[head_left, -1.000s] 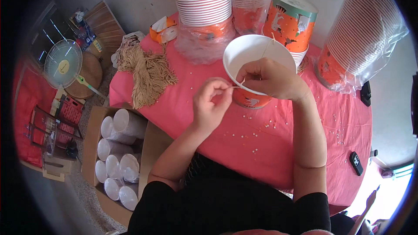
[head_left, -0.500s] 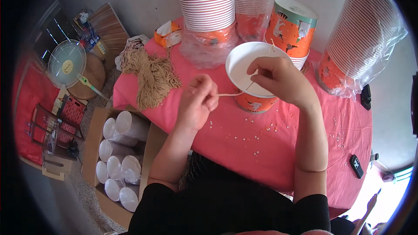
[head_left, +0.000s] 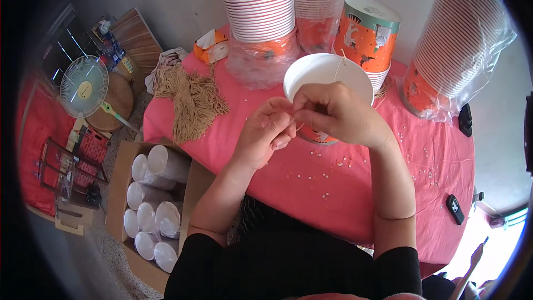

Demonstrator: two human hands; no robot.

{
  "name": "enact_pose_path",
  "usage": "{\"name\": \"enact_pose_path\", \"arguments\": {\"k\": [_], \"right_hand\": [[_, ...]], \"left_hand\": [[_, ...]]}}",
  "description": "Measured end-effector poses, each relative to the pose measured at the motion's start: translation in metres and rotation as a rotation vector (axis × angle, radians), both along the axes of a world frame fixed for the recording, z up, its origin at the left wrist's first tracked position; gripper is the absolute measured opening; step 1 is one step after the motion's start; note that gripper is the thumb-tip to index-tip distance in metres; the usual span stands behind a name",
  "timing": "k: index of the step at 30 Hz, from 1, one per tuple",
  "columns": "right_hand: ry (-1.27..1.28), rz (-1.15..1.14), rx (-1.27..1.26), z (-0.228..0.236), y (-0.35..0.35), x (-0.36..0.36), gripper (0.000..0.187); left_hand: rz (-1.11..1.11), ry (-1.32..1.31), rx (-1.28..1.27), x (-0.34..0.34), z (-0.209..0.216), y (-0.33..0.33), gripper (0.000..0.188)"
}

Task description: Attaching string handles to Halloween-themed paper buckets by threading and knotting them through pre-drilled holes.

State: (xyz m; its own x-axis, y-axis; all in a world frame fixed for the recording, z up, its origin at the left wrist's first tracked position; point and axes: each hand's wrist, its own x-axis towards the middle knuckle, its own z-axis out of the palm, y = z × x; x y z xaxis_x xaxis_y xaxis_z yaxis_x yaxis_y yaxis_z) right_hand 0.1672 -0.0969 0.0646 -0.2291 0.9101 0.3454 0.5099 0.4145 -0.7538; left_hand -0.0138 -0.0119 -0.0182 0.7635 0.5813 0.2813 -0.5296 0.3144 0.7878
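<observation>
A round paper bucket (head_left: pixel 311 71) with a white inside and an orange printed outside stands before me on the pink-covered table. Beige cord (head_left: pixel 340 68) comes through its far rim and hangs down inside. My right hand (head_left: pixel 344 114) is over the near part of the bucket, thumb and forefinger pinching the cord. Close against it, just left of the bucket, my left hand (head_left: pixel 264 133) also grips the cord, its fingers curled. The fingertips hide most of the cord between them. The near rim is largely covered by my right hand.
A bundle of beige cords (head_left: pixel 194 103) lies at the left. Tall bucket stacks (head_left: pixel 258 5) and a bagged stack (head_left: pixel 458 44) stand behind, with upturned orange buckets (head_left: pixel 366 36). Small white discs (head_left: pixel 325 176) dot the pink cloth (head_left: pixel 311 211). A carton (head_left: pixel 125 189) of wrapped white cups sits below left.
My hands have come together: the left moved right, the right moved slightly left and down. The cord stretched between them is now mostly hidden at the fingertips.
</observation>
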Motion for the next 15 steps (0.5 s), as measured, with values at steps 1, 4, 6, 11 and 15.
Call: {"name": "enact_pose_path", "arguments": {"k": [1,4,6,11,15], "right_hand": [[-0.001,-0.001,0.000,-0.001,0.001,0.002,0.007],[-0.052,-0.117,0.116,-0.001,0.001,0.012,0.006],[0.004,-0.089,-0.073,0.004,-0.001,0.020,0.009],[0.060,-0.084,-0.137,0.020,-0.015,0.032,0.014],[0.104,-0.018,-0.090,0.019,-0.018,0.025,0.016]], "left_hand": [[-0.025,0.045,0.002,-0.001,0.001,0.001,0.025],[0.063,0.142,0.124,0.002,0.003,0.001,0.016],[0.240,0.196,0.221,0.005,0.007,0.002,0.012],[0.489,0.311,0.434,0.016,0.018,0.002,0.009],[0.640,0.329,0.691,0.021,0.019,-0.003,0.009]]}}
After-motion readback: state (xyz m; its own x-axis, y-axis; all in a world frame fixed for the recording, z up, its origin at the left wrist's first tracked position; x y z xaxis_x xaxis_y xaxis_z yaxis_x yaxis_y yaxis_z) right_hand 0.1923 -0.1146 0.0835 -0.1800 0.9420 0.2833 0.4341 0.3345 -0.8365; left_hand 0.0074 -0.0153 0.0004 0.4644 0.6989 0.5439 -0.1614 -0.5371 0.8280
